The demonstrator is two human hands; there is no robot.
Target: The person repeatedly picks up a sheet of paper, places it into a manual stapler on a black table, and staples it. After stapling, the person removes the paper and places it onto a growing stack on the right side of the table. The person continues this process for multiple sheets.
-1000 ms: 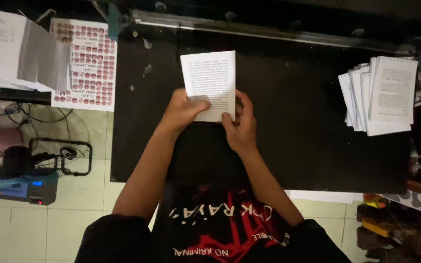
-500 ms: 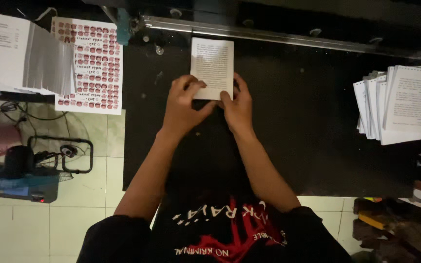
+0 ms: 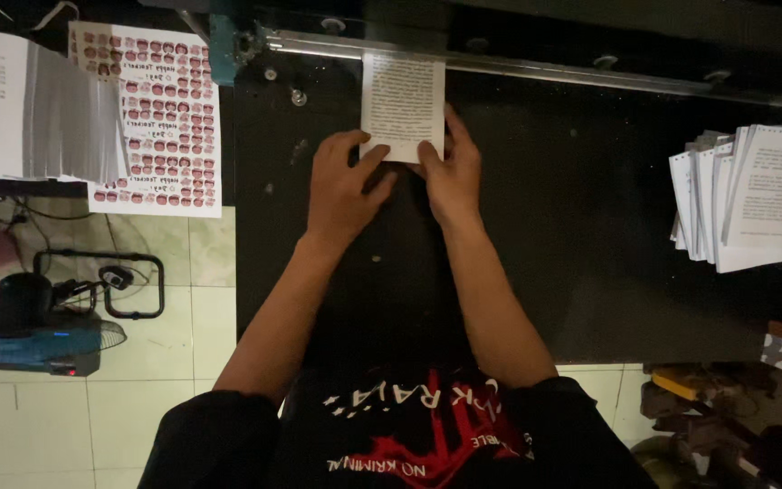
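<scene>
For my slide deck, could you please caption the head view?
Both hands, left hand and right hand, press a printed sheet against a metal rail on a black table.

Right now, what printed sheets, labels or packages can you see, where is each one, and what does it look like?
Printed sheet: small white rectangle with dense dark text, on the black table, top edge at the metal rail, under the left hand and right hand.
Sticker sheet: white, rows of small red round labels, far left.
Paper stack: thick, white, beside the stickers.
Fanned printed sheets: white, right edge of the table.
</scene>
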